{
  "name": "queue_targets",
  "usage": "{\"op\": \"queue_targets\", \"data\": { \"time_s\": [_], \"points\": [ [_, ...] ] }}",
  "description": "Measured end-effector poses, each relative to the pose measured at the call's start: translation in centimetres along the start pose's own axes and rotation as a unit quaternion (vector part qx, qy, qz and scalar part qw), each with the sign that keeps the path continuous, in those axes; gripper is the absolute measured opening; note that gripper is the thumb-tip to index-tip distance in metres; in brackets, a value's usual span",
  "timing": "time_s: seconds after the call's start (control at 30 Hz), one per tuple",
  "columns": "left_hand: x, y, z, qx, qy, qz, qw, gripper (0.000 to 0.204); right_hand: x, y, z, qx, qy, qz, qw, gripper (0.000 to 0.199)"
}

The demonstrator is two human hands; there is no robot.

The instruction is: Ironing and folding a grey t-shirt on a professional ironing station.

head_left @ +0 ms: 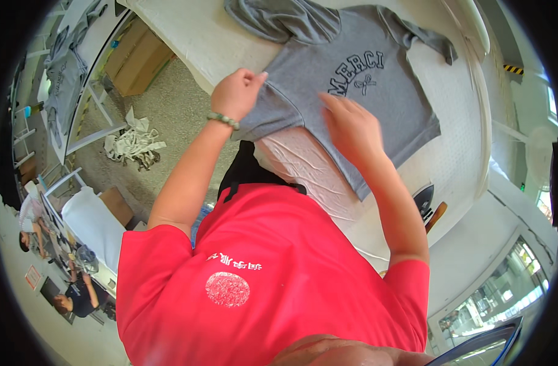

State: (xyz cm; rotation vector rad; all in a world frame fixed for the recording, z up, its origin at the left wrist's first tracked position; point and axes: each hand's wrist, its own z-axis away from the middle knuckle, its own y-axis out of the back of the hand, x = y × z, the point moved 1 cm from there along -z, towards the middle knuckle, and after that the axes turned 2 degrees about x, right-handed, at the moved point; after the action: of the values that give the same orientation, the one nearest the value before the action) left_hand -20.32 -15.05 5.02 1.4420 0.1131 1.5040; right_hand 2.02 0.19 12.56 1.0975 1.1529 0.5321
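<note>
A grey sweatshirt with dark outlined lettering and a small bow print lies spread on a white-covered table. One of its sleeves reaches over the near left edge of the cover. My left hand, a beaded bracelet at its wrist, is closed, with thumb and fingers pinching the garment's left edge. Above the middle of the sweatshirt, beside the lettering, is my right hand. Its fingers are stretched forward and slightly blurred, with nothing seen in them; whether they touch the cloth is unclear.
An iron with a dark body stands at the table's right side, near my right forearm. Left of the table, a cardboard box and a heap of pale cloth scraps lie on the floor. Other people sit at the far lower left.
</note>
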Motion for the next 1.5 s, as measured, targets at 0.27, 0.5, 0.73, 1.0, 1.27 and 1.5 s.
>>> {"op": "queue_targets", "data": {
  "time_s": [0.27,0.5,0.73,1.0,1.27,1.5],
  "points": [
    [-0.2,-0.3,-2.9,-0.111,-0.066,-0.127,0.983,0.025,2.7,-10.6,-25.7,0.095,0.367,0.186,0.907,0.037],
    [-1.6,0.4,-4.0,-0.166,-0.079,-0.049,0.982,0.022,1.3,-3.8,-31.7,-0.077,0.069,0.318,0.942,0.079],
    [-2.1,0.7,-4.8,-0.200,-0.078,-0.033,0.976,0.027,2.2,-4.1,-24.8,-0.289,0.257,0.197,0.901,0.023],
    [-2.0,1.0,-4.8,-0.198,-0.079,-0.039,0.976,0.027,2.6,-5.2,-24.9,-0.274,0.217,0.207,0.914,0.007],
    [-0.9,2.1,-6.0,-0.209,-0.219,-0.167,0.938,0.025,1.8,-5.8,-22.8,-0.163,0.152,0.152,0.963,0.008],
    [-1.5,0.3,-11.5,-0.153,-0.571,-0.228,0.774,0.048,1.5,-10.3,-12.4,0.153,0.052,0.082,0.983,0.034]
  ]
}}
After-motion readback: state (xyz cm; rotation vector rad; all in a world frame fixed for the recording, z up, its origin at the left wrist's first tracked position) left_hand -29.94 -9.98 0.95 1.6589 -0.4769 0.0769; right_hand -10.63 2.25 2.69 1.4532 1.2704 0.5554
